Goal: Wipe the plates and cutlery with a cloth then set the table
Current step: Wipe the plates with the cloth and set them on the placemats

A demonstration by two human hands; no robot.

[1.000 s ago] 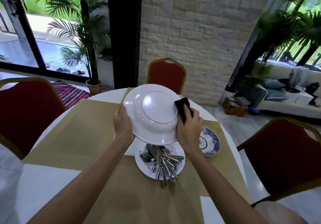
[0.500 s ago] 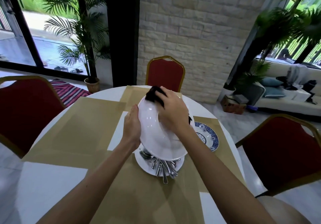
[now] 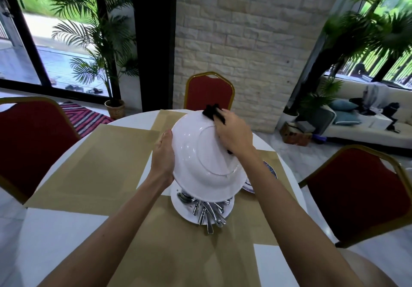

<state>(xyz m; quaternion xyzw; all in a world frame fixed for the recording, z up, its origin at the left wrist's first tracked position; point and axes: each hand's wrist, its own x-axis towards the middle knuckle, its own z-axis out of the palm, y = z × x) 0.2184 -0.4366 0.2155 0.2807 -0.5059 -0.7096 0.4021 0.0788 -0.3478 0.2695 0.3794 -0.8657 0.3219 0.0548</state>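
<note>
I hold a large white plate [image 3: 200, 159] tilted with its underside towards me, above the table. My left hand [image 3: 163, 157] grips its left rim. My right hand [image 3: 234, 133] holds a black cloth [image 3: 213, 113] pressed against the plate's upper right edge. Below it, a second white plate [image 3: 185, 208] carries a pile of several pieces of steel cutlery [image 3: 209, 213]. A blue patterned plate [image 3: 270, 173] lies to the right, mostly hidden by my right forearm.
Tan placemats [image 3: 100, 164] cover the round white table [image 3: 44, 242]. Red chairs with gold frames stand at the left [image 3: 29, 144], the far side [image 3: 208, 92] and the right [image 3: 356, 193]. A stone wall, potted palms and a sofa lie beyond.
My right hand has slid the cloth from the plate's right side up to its top edge. The plate has tipped lower over the cutlery and turned slightly.
</note>
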